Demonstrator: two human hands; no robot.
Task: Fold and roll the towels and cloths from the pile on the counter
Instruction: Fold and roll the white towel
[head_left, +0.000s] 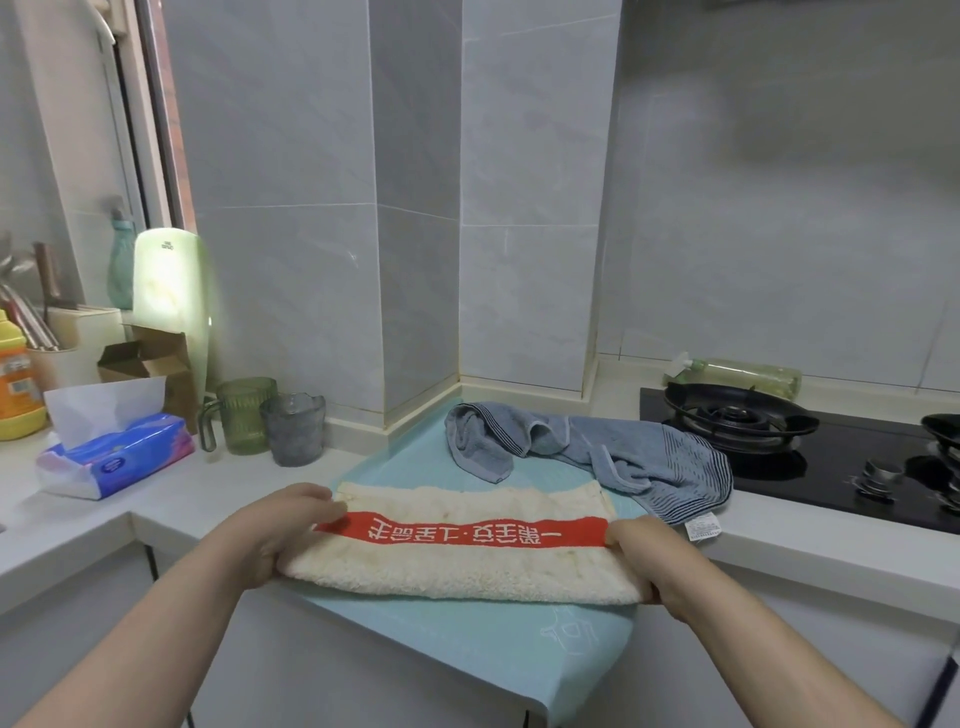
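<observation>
Worktop: pale, L-shaped, running along a grey tiled wall. A black gas hob is set into its right side.

Mat: light blue, laid on the worktop corner, with its near edge overhanging the front.

Cream towel: lies flat on the middle of the mat. Its long axis runs left to right across the view, roughly in line with the mat's near edge. It is doubled lengthwise, with the thick rounded fold toward the person and the thinner free edge toward the wall. A red band runs the full length. Its white lettering is upside down from this side, tops pointing at the person.

Blue towel: crumpled and unfolded, behind the cream one. It lies partly on the mat and partly on the worktop beside the hob. The two towels touch at the far right corner. A white label hangs at its near edge.

Tissue pack: on the worktop at the left, well apart from the mat.

Left hand: at the towel's left end, fingers over the top layer, grip pinching that end.

Right hand: at the right end, fingers curled round the fold, grip pinching it.

Green cup and grey glass: upright, side by side, left of the mat near the wall.
</observation>
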